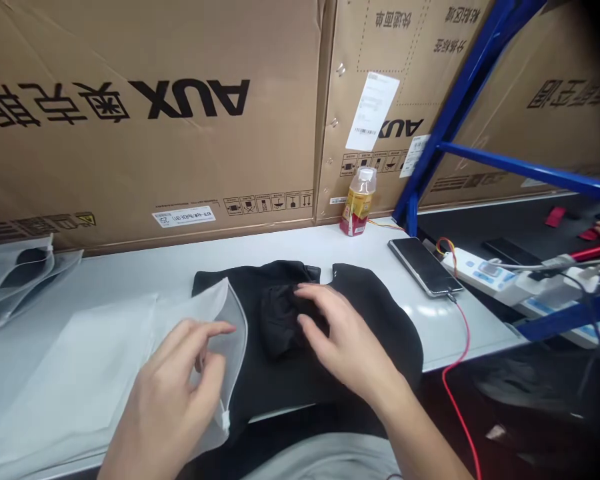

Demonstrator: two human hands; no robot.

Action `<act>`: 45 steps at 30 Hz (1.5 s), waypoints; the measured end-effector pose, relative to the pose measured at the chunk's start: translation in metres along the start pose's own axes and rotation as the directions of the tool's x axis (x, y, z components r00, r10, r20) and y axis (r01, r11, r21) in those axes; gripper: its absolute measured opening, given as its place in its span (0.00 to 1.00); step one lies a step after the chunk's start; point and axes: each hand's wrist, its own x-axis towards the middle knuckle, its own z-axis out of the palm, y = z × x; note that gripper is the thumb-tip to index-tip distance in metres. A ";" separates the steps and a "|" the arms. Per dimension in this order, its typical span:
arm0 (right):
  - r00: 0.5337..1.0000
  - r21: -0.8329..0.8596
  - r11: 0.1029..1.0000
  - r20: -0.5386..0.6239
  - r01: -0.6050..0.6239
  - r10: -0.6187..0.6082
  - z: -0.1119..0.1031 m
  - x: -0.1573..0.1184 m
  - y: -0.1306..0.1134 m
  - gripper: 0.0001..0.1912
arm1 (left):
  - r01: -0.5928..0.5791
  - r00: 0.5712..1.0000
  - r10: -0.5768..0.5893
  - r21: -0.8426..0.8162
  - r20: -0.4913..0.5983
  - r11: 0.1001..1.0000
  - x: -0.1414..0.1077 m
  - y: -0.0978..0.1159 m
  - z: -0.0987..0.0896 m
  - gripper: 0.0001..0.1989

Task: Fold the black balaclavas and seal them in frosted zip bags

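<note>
A frosted zip bag (235,320) stands partly open on the table, its white slider at the near corner. My left hand (175,380) is at the bag's mouth, thumb and forefinger apart; its other fingers are curled and partly hidden. To the right, a small folded black cloth bundle (279,323) lies on a larger spread black fabric piece (380,307). My right hand (343,337) has thumb and forefinger bent around the bundle's right edge. What the bundle is cannot be made out.
Flat frosted bags (90,360) lie at left, with more bags (15,280) behind. Large cartons (155,160) wall the back. A drink bottle (359,203), a phone (424,267) on a red cable (460,393), power strips (485,273) and a blue frame (450,107) stand right.
</note>
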 end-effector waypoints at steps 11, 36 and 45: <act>0.983 -0.285 0.942 -0.107 -0.177 0.152 0.018 0.014 -0.009 0.20 | -0.017 0.995 0.025 -0.081 0.101 0.997 0.008 0.001 0.032 0.24; 0.977 0.227 0.968 -0.153 -0.111 0.148 0.062 -0.009 -0.032 0.37 | 0.111 0.992 -0.127 -0.353 -0.022 0.929 0.000 -0.008 0.052 0.24; 0.852 0.064 0.921 0.359 0.385 -0.381 0.024 -0.004 -0.027 0.23 | 0.007 0.999 0.011 -0.377 0.047 0.926 0.000 -0.006 0.039 0.18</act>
